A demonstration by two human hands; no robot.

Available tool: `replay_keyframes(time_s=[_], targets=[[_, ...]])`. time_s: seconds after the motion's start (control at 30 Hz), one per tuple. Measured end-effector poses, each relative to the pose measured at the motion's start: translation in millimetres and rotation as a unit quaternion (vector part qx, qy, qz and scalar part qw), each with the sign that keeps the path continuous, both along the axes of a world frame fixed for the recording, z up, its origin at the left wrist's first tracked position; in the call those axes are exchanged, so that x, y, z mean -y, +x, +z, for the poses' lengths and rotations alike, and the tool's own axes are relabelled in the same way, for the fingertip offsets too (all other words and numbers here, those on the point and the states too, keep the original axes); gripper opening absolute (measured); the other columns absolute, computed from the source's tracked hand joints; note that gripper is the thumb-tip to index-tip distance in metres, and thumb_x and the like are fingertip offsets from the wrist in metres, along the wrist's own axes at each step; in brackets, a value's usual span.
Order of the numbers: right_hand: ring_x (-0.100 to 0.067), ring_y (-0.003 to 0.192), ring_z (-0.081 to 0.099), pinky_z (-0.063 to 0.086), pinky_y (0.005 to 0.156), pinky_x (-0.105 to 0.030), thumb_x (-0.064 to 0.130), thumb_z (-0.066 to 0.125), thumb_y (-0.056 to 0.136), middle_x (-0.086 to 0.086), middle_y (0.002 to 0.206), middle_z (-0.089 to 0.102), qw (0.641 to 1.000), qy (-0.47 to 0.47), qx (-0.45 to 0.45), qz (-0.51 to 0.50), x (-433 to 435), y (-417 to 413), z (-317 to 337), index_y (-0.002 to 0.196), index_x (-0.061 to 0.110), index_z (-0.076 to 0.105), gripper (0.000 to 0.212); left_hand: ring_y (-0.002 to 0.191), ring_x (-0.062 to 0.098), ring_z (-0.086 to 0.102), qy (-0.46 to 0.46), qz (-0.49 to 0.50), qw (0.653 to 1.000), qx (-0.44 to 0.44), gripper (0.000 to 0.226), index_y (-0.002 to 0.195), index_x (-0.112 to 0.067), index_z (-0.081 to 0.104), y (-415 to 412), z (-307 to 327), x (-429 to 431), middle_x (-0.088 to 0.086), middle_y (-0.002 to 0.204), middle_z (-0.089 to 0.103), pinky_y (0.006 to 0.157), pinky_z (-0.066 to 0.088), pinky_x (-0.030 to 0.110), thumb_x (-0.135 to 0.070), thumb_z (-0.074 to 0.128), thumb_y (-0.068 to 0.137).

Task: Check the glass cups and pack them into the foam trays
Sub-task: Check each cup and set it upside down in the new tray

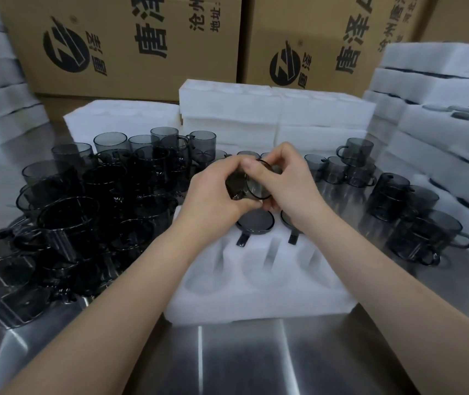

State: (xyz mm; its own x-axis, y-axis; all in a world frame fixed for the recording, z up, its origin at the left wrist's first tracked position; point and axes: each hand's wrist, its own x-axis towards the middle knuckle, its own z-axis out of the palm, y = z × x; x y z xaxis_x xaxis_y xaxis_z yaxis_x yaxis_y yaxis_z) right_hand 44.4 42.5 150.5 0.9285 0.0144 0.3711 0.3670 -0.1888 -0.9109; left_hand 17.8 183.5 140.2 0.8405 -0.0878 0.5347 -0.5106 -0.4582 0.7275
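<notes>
Lying near the table's point(241, 363) front edge, the foam tray point(259, 306) is holding two cups point(255, 222) in its far row; above these, the left hand point(213, 195) and right hand point(291, 181) are gripping one glass cup point(253, 186); loose cups point(85, 209) are crowding the left edge.

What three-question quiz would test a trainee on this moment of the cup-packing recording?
1. True or false: the left hand and the right hand together hold one glass cup above the foam tray.
2. Choose one: the three pockets in the tray's near row are A) filled with cups, B) empty, C) covered by a lid.
3. Fill in the blank: the larger pile of loose cups lies on the person's ____ side.

Key: 1 true; 2 B; 3 left.
</notes>
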Motion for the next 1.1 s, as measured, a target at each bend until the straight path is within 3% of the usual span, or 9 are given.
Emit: replay_keyframes(time_s=[0.07,0.17,0.3,0.4,0.5,0.6,0.73,0.93,1.1], targets=[[-0.015,0.031,0.044,0.029,0.030,-0.018,0.034,0.067,0.090,-0.006,0.064,0.052,1.000,0.011,0.008,-0.024,0.7,0.9,0.5,0.075,0.014,0.046,0.033,0.097,-0.013,0.056,-0.001,-0.013,1.000,-0.009,0.062,0.120,-0.031,0.061,0.0,-0.5,0.4,-0.026,0.101,0.063,0.085,0.038,0.002,-0.017,0.087,0.066],[-0.016,0.033,0.045,0.029,0.033,-0.021,0.028,0.052,0.100,-0.006,0.055,0.052,0.998,0.066,-0.013,-0.003,3.7,0.7,3.1,0.076,0.014,0.052,0.028,0.107,0.003,0.060,-0.030,-0.027,0.999,-0.029,0.059,0.118,-0.033,0.052,0.2,-1.0,0.2,-0.016,0.109,0.066,0.098,0.045,0.022,-0.022,0.084,0.070],[-0.027,0.074,0.064,0.053,0.063,-0.035,0.025,0.039,0.104,-0.012,0.103,0.069,0.983,0.122,-0.075,0.112,8.2,1.7,7.0,0.114,0.006,0.064,0.032,0.092,0.014,0.065,-0.120,-0.067,0.988,-0.068,0.057,0.111,-0.033,0.038,-2.8,2.3,-1.2,-0.005,0.107,0.067,0.095,0.050,0.047,-0.047,0.072,0.068],[-0.030,0.103,0.064,0.056,0.082,-0.039,0.033,0.039,0.102,-0.015,0.120,0.067,0.955,0.146,-0.116,0.228,11.8,1.5,6.7,0.125,0.006,0.060,0.041,0.084,0.011,0.064,-0.148,-0.101,0.979,-0.094,0.054,0.110,-0.033,0.033,-1.4,2.4,-2.0,-0.002,0.111,0.066,0.095,0.050,0.047,-0.048,0.069,0.072],[-0.024,0.080,0.065,0.055,0.062,-0.031,0.038,0.050,0.090,-0.010,0.105,0.069,0.948,0.168,-0.110,0.245,13.6,-0.4,6.8,0.121,0.011,0.060,0.042,0.110,0.000,0.057,-0.144,-0.081,0.983,-0.085,0.058,0.122,-0.031,0.036,0.8,-0.4,-4.0,-0.012,0.122,0.056,0.098,0.046,0.031,-0.034,0.072,0.076],[-0.015,0.068,0.059,0.043,0.045,-0.024,0.032,0.066,0.086,-0.010,0.104,0.059,0.970,0.137,-0.060,0.193,13.7,-0.3,3.3,0.111,0.017,0.057,0.031,0.122,0.005,0.050,-0.103,-0.047,0.992,-0.057,0.076,0.139,-0.025,0.036,1.9,-1.5,-5.5,-0.005,0.132,0.048,0.100,0.042,0.019,-0.012,0.079,0.077],[-0.009,0.054,0.056,0.035,0.036,-0.021,0.028,0.071,0.074,0.003,0.086,0.061,0.987,0.069,-0.013,0.142,9.9,-3.5,1.9,0.093,0.021,0.057,0.025,0.113,0.015,0.058,-0.029,-0.030,0.998,-0.046,0.067,0.129,-0.018,0.056,2.4,0.4,-2.6,0.001,0.123,0.058,0.101,0.046,0.037,-0.005,0.083,0.070],[-0.008,0.042,0.043,0.026,0.034,-0.017,0.034,0.073,0.080,0.004,0.062,0.057,0.992,0.094,-0.015,0.083,8.6,-1.6,1.4,0.069,0.023,0.055,0.024,0.109,0.007,0.059,-0.017,-0.044,0.998,-0.036,0.064,0.121,-0.027,0.061,0.4,0.6,-4.2,-0.011,0.113,0.066,0.101,0.045,0.029,-0.006,0.086,0.066],[-0.009,0.038,0.039,0.024,0.033,-0.015,0.022,0.058,0.096,0.000,0.061,0.058,0.975,0.181,-0.077,0.099,11.4,2.4,2.1,0.081,0.015,0.067,0.019,0.109,0.010,0.061,-0.056,-0.068,0.995,-0.041,0.056,0.118,-0.027,0.061,2.4,1.0,-4.6,-0.009,0.110,0.068,0.102,0.046,0.036,-0.010,0.084,0.071]])
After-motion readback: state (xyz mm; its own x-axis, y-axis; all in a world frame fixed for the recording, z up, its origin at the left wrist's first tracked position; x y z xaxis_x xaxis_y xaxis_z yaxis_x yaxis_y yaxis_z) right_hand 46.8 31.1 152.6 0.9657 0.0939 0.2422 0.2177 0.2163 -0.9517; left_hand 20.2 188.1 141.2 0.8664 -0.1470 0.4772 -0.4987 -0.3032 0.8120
